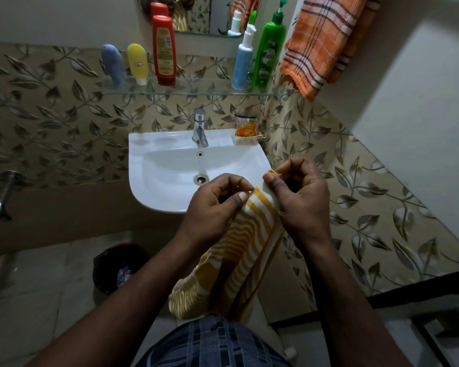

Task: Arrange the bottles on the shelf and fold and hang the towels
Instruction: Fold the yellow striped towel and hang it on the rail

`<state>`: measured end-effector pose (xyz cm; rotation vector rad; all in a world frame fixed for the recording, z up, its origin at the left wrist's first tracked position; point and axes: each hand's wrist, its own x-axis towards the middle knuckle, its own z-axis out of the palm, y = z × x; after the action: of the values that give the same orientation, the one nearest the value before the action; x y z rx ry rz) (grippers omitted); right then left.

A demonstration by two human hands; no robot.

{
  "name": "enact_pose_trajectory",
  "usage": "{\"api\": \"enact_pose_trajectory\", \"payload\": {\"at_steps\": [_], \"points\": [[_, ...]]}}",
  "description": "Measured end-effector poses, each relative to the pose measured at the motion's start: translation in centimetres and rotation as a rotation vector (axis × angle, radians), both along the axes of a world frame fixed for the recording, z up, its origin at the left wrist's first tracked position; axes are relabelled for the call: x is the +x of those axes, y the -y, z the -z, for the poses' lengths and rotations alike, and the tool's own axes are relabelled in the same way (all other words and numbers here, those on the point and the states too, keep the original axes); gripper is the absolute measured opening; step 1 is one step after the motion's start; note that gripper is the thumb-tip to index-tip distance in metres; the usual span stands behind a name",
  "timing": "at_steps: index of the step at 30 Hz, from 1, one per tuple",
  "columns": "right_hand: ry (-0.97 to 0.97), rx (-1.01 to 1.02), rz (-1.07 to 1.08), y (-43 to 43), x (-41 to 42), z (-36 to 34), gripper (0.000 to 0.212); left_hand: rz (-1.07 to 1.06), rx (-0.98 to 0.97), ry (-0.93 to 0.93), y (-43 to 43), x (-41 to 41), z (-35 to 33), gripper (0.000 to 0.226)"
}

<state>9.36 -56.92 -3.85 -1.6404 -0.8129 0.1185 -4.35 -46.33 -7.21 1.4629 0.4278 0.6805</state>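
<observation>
Two bare hands hold a yellow-and-white striped cloth towel (239,250) in front of the person's blue checked garment (210,343). The left hand (212,207) pinches the towel's top edge between thumb and forefinger, and the right hand (300,200), just beside it, pinches the same edge with its fingers curled. The rest of the towel hangs down between the forearms in loose folds. Low on the left, a black round bin (117,268) stands on the tiled floor. The hands and towel cover the near rim of the white ceramic sink (164,176), which carries a chrome tap (199,128) and, at its far right corner, an orange sachet (245,128). Above it, a clear glass shelf (196,88) holds a grey-blue tube (113,64), a yellow tube (137,63) and a tall red bottle (164,50) close together on the left. Well apart, on the right, stand a white-and-blue pump bottle (243,59) and a green pump bottle (269,51). An orange checked towel (318,46) hangs at the shelf's right end, beside the wall mirror (196,11).
</observation>
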Motion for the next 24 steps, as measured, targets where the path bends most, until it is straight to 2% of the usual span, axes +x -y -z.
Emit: {"api": "enact_pose_trajectory", "payload": {"at_steps": [3, 8, 10, 13, 16, 19, 24], "points": [[0.005, 0.029, -0.011, 0.0, -0.2, -0.3, 0.018, 0.049, -0.103, 0.016, 0.5, 0.0, 0.3, 0.009], [0.011, 0.032, -0.031, 0.3, -0.1, -0.5, 0.017, 0.073, -0.105, 0.026, 0.7, 0.0, 1.0, 0.011], [0.021, 0.024, -0.033, 0.5, -0.1, -0.6, 0.017, 0.049, -0.029, -0.011, 0.7, 0.0, 1.1, 0.010], [0.030, 0.011, -0.030, 0.7, 0.0, -0.6, 0.019, -0.038, 0.186, -0.104, 0.8, -0.2, 1.5, 0.013], [0.045, -0.002, -0.033, 1.0, 0.4, -0.4, 0.018, -0.132, 0.270, -0.130, 0.7, -0.4, 1.3, 0.013], [0.081, -0.020, -0.022, 1.3, 1.1, -0.4, 0.017, -0.151, 0.232, -0.132, 0.6, -0.2, 0.6, 0.012], [0.134, -0.035, -0.013, 1.3, 1.8, -0.2, 0.018, -0.094, 0.051, -0.168, 0.2, 0.0, 0.0, 0.017]]}}
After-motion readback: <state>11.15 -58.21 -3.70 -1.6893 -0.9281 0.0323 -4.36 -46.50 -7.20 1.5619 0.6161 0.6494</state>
